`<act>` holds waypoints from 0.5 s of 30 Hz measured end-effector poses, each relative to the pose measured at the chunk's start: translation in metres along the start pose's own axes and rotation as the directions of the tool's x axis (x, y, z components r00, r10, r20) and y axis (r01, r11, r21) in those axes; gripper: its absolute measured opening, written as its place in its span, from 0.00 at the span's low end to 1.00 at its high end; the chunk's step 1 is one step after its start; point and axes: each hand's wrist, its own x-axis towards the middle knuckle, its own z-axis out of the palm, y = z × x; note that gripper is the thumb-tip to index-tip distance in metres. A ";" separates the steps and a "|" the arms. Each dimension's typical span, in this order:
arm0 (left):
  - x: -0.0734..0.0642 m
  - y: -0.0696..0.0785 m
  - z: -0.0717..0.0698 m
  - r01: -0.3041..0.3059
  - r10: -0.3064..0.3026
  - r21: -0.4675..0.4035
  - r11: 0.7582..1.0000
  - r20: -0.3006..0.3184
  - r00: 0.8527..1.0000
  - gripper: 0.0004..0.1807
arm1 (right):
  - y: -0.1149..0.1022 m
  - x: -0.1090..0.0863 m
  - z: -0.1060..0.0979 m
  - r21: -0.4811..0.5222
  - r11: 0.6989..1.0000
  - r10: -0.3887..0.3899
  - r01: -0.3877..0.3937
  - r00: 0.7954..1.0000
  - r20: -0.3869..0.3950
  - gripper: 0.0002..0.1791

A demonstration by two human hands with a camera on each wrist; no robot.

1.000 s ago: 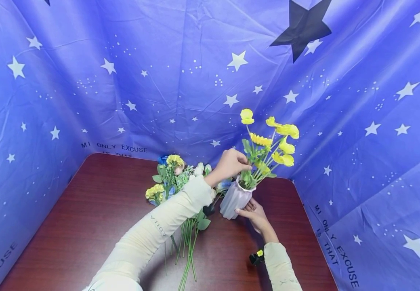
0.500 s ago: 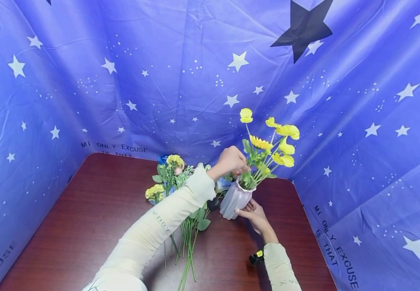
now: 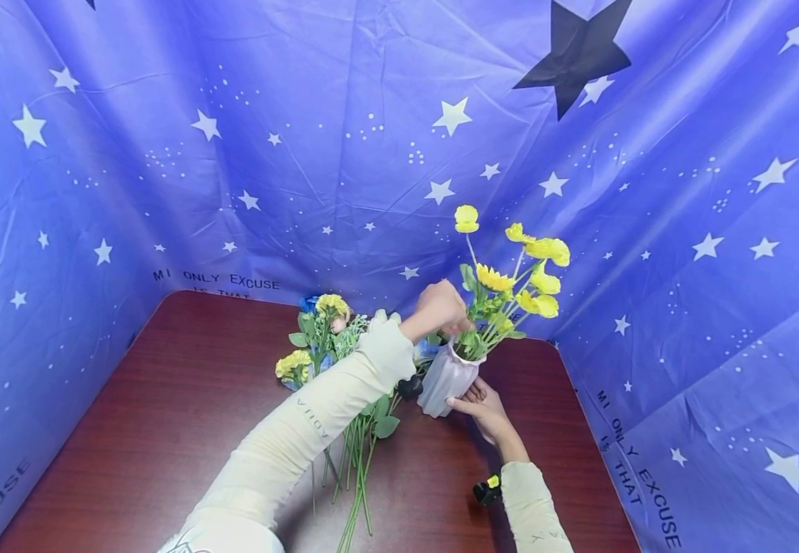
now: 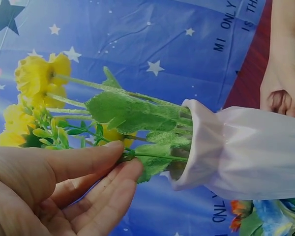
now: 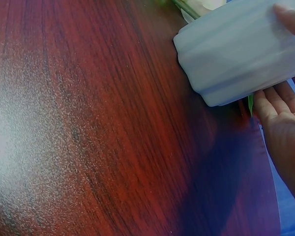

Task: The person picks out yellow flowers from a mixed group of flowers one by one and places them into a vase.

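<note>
A pale lilac fluted vase (image 3: 446,384) leans to the right over the table, held low on its side by my right hand (image 3: 488,413). In the right wrist view, the thumb lies on one side of the vase (image 5: 236,54) and the fingers on the other. Just above the rim, my left hand (image 4: 83,182) pinches a thin green stem (image 4: 162,157) between thumb and fingers; the stem runs into the vase mouth. A yellow sunflower-like bloom (image 3: 495,278) stands above that hand. Several yellow poppies (image 3: 543,281) on pale stems fan out of the vase.
A pile of artificial flowers (image 3: 333,326), yellow, blue and white, lies left of the vase, partly behind the left sleeve. Its green stems (image 3: 359,491) point toward the front. A small black object (image 3: 485,490) with a yellow spot is at the right sleeve. Starry blue cloth (image 3: 344,153) surrounds the table.
My left hand has moved slightly down toward the vase rim, and the sunflower-like bloom has sunk a little with it. The right hand and vase have stayed nearly still.
</note>
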 end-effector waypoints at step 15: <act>0.004 0.001 0.004 0.051 -0.058 0.130 0.990 0.049 0.997 0.08 | 0.002 0.001 -0.001 -0.018 1.000 -0.014 0.014 1.000 -0.012 0.43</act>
